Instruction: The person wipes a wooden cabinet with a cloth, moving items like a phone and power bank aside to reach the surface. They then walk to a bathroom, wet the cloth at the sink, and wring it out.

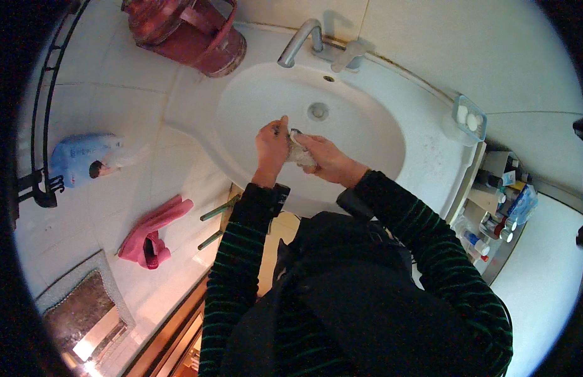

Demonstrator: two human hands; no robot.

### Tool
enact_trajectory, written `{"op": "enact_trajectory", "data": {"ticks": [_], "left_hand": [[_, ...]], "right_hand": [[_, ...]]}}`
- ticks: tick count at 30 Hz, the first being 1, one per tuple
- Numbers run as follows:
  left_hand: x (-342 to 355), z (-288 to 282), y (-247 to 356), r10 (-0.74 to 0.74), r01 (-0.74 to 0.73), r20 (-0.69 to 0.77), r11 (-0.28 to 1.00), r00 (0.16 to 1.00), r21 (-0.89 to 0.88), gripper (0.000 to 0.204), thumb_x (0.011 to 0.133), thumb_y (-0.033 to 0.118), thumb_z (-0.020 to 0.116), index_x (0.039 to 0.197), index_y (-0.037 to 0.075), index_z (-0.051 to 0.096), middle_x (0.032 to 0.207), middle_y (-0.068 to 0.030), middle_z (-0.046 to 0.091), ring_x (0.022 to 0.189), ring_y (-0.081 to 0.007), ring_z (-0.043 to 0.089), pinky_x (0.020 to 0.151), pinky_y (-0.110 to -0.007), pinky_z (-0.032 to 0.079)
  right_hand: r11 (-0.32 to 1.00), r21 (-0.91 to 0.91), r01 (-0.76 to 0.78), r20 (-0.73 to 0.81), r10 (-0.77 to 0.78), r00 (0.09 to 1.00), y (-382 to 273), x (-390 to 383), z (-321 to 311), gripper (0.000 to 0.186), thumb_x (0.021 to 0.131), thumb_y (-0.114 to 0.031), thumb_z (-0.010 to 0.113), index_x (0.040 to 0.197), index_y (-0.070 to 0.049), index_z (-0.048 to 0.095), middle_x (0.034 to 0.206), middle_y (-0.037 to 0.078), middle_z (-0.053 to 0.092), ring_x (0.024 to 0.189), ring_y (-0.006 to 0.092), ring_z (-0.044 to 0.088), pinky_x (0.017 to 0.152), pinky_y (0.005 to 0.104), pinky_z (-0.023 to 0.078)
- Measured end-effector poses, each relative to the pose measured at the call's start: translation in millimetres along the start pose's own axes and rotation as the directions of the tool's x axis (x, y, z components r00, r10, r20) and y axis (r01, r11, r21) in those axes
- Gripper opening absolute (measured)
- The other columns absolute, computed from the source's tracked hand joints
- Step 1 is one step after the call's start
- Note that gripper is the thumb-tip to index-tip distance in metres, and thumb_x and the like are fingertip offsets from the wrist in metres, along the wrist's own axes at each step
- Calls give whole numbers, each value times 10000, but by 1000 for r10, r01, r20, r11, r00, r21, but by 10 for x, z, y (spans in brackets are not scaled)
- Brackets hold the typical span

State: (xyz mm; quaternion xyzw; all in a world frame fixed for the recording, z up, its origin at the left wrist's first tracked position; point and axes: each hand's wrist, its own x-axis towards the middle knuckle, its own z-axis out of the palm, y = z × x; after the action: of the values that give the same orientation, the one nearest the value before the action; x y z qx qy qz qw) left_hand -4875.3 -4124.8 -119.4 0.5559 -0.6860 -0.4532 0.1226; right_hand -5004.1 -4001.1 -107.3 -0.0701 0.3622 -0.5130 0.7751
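Over the white washbasin (376, 129) I hold a small crumpled, whitish cloth-like thing (297, 152) with both hands; its exact kind is unclear. My right hand (329, 160) is closed round it from the right. My left hand (272, 146) presses against its left side with fingers curled, and the palm side is hidden. A small dark patch shows at the upper end of the piece. Beyond my hands lie the metal drain (318, 112) and the curved silver faucet (299, 43), its lever (349, 56) to the right. No running water is visible.
A red jug-like vessel with a handle (203, 41) stands at the basin's back left. On the right rim sits a light-blue soap dish (470, 119) with white pieces. Bottles and boxes (495, 207) fill a right-hand shelf. A pink cloth (153, 232) and a blue packet (84, 157) are at left.
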Motion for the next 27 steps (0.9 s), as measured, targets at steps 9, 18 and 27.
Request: {"op": "enact_trajectory", "data": {"ticks": [9, 18, 27], "left_hand": [[-102, -180, 200, -43, 256, 336, 742, 941, -619, 249, 983, 125, 617, 1221, 52, 616, 842, -24, 635, 721, -139, 571, 678, -286, 488], [-258, 292, 516, 301, -292, 30, 886, 953, 361, 456, 989, 436, 569, 970, 0, 701, 720, -241, 662, 702, -423, 674, 618, -454, 538], [-297, 241, 579, 328, -338, 91, 862, 940, 378, 581, 1018, 463, 471, 751, -4, 692, 735, -249, 671, 667, -438, 655, 627, -489, 524]], "right_hand": [[945, 260, 201, -82, -186, 979, -213, -32, -508, 353, 1069, -331, 507, 1309, -77, 555, 1181, 28, 631, 1004, 145, 599, 827, 381, 532], [674, -627, 391, -72, -551, 832, 161, 450, -295, 335, 1007, -373, 597, 1167, -82, 551, 937, 65, 635, 777, 214, 626, 664, 389, 511], [125, -875, 468, 152, -847, 510, 245, 530, -312, 250, 916, -193, 703, 1064, -57, 553, 918, 57, 598, 773, 245, 602, 680, 376, 506]]}}
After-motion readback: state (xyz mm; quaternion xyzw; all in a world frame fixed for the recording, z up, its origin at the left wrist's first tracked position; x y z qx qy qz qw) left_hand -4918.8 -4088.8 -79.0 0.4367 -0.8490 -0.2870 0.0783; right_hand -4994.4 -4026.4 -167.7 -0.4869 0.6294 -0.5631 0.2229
